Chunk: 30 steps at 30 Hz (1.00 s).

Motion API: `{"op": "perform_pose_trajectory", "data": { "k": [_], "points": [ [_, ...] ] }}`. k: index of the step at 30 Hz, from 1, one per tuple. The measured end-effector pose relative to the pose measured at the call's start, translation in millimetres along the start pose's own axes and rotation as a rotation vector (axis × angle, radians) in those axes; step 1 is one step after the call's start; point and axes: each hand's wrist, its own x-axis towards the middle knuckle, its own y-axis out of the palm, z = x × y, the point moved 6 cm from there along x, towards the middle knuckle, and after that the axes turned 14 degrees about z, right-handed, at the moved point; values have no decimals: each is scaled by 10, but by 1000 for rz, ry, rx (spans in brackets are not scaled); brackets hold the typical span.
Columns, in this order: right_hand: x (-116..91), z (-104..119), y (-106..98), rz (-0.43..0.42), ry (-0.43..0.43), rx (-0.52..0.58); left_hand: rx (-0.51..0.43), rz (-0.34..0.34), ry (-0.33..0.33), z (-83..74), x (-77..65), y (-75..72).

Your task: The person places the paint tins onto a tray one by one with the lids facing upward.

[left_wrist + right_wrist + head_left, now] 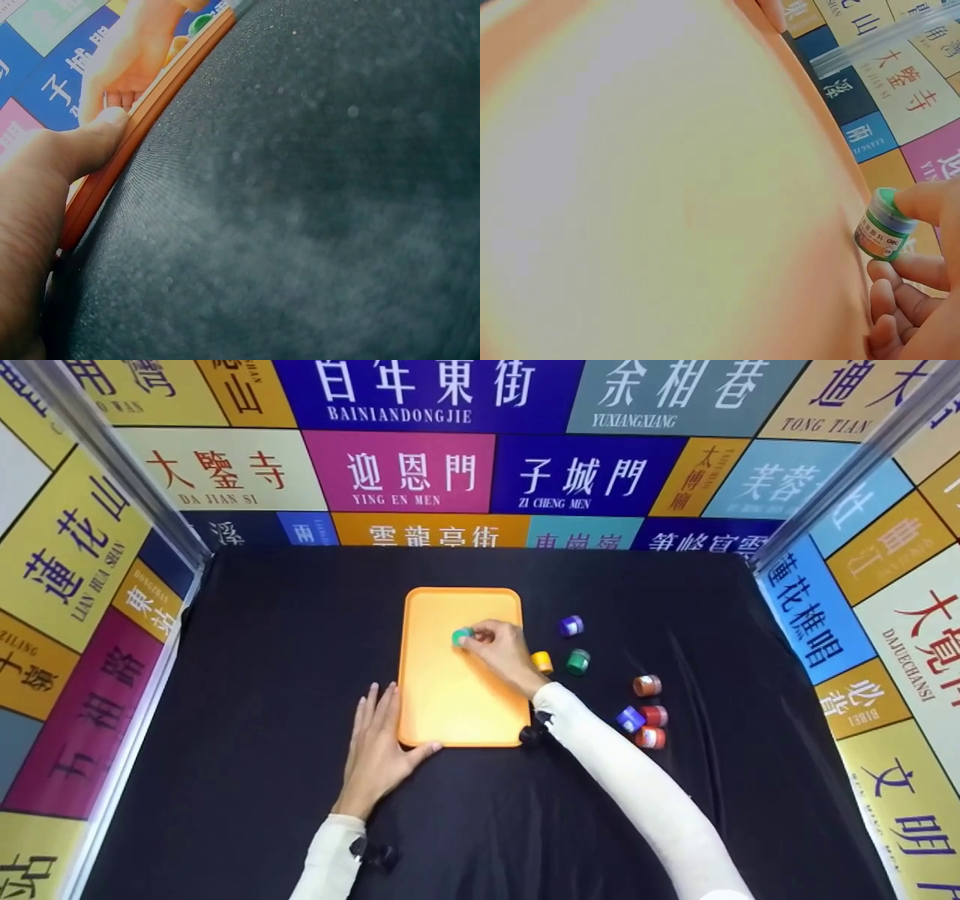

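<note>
An orange tray [457, 709] lies on the black cloth in the head view. Over its upper part, my right hand [502, 651] pinches a small green paint jar [883, 231] between thumb and fingers. The right wrist view shows the jar's label and lid, tilted slightly; whether its base touches the tray I cannot tell. At the tray's lower left corner rests my left hand [379, 757], its fingers extended along the left side and the thumb against the near edge. In the left wrist view that thumb [101, 142] touches the tray's rim.
Right of the tray stand a purple jar [571, 625], a yellow jar [541, 662] and a dark green jar [578, 661]. Farther right are a brown jar [646, 685], a blue jar [631, 719] and two red ones [651, 737]. Printed panels [405, 472] wall the table.
</note>
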Motion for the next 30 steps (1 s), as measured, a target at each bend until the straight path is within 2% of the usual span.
{"op": "perform_pose_trajectory", "data": {
  "k": [10, 18, 25, 30],
  "points": [
    [104, 31, 30, -13, 34, -11, 10, -19, 36, -41, 14, 10],
    [84, -20, -43, -44, 4, -2, 16, 10, 11, -42, 23, 30],
    [-116, -7, -168, -75, -19, -78, 15, 12, 4, -17, 0, 21],
    [-308, 81, -290, -77, -92, -131, 4, 3, 6, 4, -12, -8]
  ]
}}
